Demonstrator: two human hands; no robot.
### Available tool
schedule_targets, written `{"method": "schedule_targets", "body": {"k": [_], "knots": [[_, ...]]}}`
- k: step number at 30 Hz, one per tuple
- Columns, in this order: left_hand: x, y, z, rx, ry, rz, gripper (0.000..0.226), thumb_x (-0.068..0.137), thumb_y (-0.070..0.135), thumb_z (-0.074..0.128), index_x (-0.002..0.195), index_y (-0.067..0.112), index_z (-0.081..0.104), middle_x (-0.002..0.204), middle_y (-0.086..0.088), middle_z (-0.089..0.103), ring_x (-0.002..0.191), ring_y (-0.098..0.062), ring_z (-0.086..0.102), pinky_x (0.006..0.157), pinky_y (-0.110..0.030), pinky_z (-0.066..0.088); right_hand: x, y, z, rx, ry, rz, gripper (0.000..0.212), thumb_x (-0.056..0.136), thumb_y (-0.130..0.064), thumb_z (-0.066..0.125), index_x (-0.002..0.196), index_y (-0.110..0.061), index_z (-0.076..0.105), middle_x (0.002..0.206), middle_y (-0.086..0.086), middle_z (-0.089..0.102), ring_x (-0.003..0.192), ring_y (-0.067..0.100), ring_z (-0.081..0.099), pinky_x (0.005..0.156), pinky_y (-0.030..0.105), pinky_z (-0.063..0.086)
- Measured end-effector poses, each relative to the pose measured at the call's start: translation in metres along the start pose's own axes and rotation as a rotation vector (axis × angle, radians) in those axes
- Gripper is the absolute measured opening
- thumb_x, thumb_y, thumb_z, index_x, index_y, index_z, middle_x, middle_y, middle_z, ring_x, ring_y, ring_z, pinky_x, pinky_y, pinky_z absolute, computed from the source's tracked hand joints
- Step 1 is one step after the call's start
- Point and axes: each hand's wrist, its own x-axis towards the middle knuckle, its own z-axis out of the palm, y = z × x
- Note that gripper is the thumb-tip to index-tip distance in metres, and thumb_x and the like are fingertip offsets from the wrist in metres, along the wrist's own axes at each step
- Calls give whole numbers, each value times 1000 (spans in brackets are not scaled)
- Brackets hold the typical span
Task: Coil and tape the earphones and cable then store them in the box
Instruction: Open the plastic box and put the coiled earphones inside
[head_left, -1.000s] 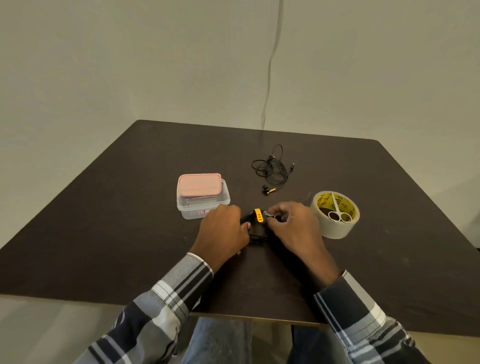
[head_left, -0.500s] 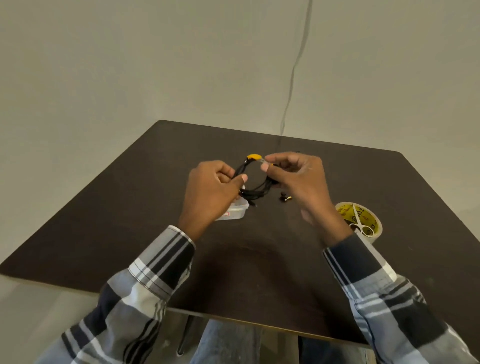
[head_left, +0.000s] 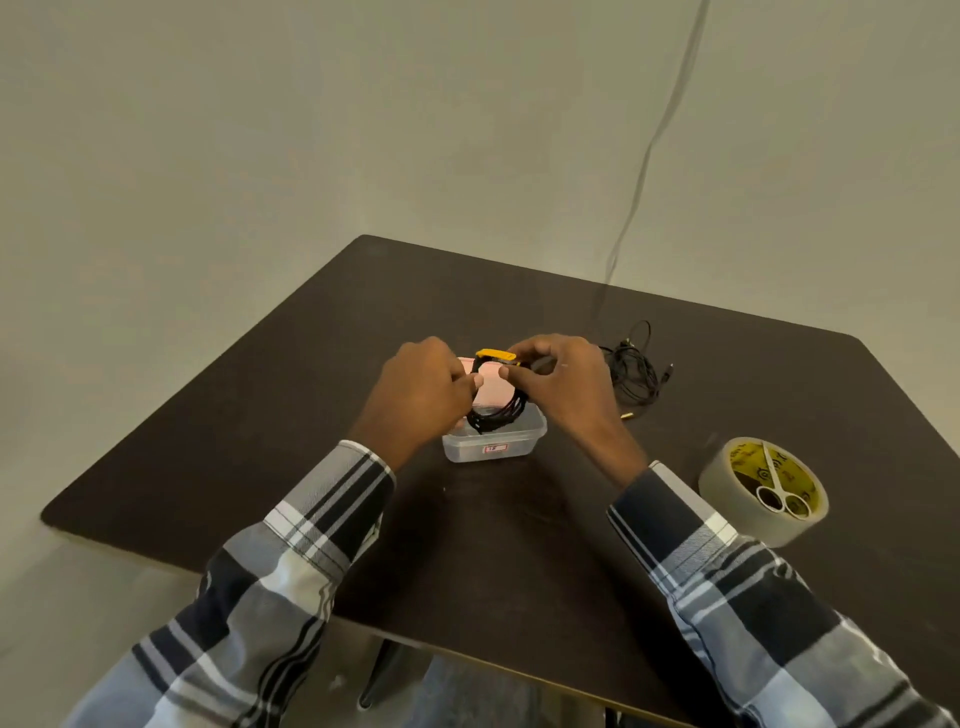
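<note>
A coiled black cable (head_left: 498, 415) with a yellow plug end (head_left: 496, 356) is held up in the air between both hands, above the box. My left hand (head_left: 421, 392) pinches its left side and my right hand (head_left: 563, 384) pinches its right side near the yellow end. Under the coil stands the clear plastic box (head_left: 493, 447) with its pink lid (head_left: 491, 392) on. The black earphones (head_left: 634, 374) lie in a loose tangle on the table to the right of my right hand.
A roll of clear tape (head_left: 761, 493) stands at the right of the dark table (head_left: 260, 441), with small white scissors (head_left: 776, 491) lying across its top. A thin wire (head_left: 644, 166) hangs down the wall behind the table.
Both hands lifted the coiled cable from the table surface into the air and now hold it over the box. The view shifted, so the earphones show again at the right.
</note>
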Motion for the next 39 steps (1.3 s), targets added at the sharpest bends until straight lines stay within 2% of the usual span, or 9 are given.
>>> {"method": "schedule_targets", "body": {"k": [2, 7, 14, 21, 25, 29, 31, 35, 39], "knots": [[2, 2, -4, 109, 12, -4, 30, 95, 33, 62, 86, 6, 72, 74, -5, 64, 55, -13, 52, 48, -21, 33, -1, -3, 2, -84, -27, -43, 17, 83, -29, 80, 98, -20, 78, 86, -9, 71, 75, 9, 63, 67, 29, 55], [3, -5, -5, 248, 7, -12, 23, 87, 40, 72, 90, 17, 75, 87, -1, 69, 63, -11, 53, 50, -21, 33, -6, -7, 3, -290, -92, -65, 26, 84, -35, 78, 108, -25, 75, 96, -9, 76, 86, 11, 68, 72, 34, 58], [9, -18, 1, 120, 51, 48, 14, 86, 34, 74, 93, 22, 76, 97, 5, 65, 81, -12, 56, 59, -21, 37, -1, -5, -12, -303, -274, -30, 17, 86, -22, 73, 101, -27, 77, 92, -9, 77, 91, 10, 69, 82, 36, 58], [15, -21, 14, 7, 59, -3, 6, 84, 23, 77, 81, 18, 76, 101, -1, 73, 82, -9, 58, 62, -20, 41, -5, 7, -3, -253, -169, 12, 16, 74, -18, 84, 82, -27, 73, 81, -12, 71, 76, 7, 66, 71, 37, 59], [15, -23, 16, 54, 41, 20, 9, 86, 25, 74, 89, 20, 80, 103, 1, 73, 80, -11, 59, 61, -21, 42, -7, 17, 0, -93, -105, 90, 19, 70, -14, 86, 79, -22, 71, 81, -7, 67, 68, 3, 58, 61, 21, 49], [15, -28, 19, 189, -15, 30, 19, 88, 30, 70, 101, 18, 78, 112, -1, 68, 90, -18, 65, 71, -30, 54, -12, 16, 7, 33, -58, 143, 17, 71, -9, 83, 74, -22, 73, 69, -7, 68, 61, 4, 59, 64, 29, 55], [15, -27, 18, 241, 16, 2, 22, 87, 33, 71, 100, 17, 76, 108, -3, 66, 87, -19, 65, 73, -33, 56, -13, 13, 14, 51, -37, 144, 18, 71, -9, 83, 73, -23, 72, 67, -9, 67, 61, 5, 61, 64, 29, 56], [14, -34, -3, 318, 84, -103, 22, 83, 38, 75, 78, 17, 69, 82, -2, 68, 73, -18, 64, 63, -31, 51, -7, 4, 33, 108, -19, 150, 12, 75, -16, 84, 74, -21, 73, 70, -9, 68, 67, 6, 65, 67, 29, 58], [8, -48, -27, 344, 135, -170, 19, 84, 36, 76, 76, 19, 71, 79, 0, 67, 64, -13, 57, 59, -28, 41, -2, -21, 58, 164, -18, 114, 6, 81, -21, 80, 77, -18, 76, 69, -15, 65, 65, 0, 61, 66, 24, 53]]}}
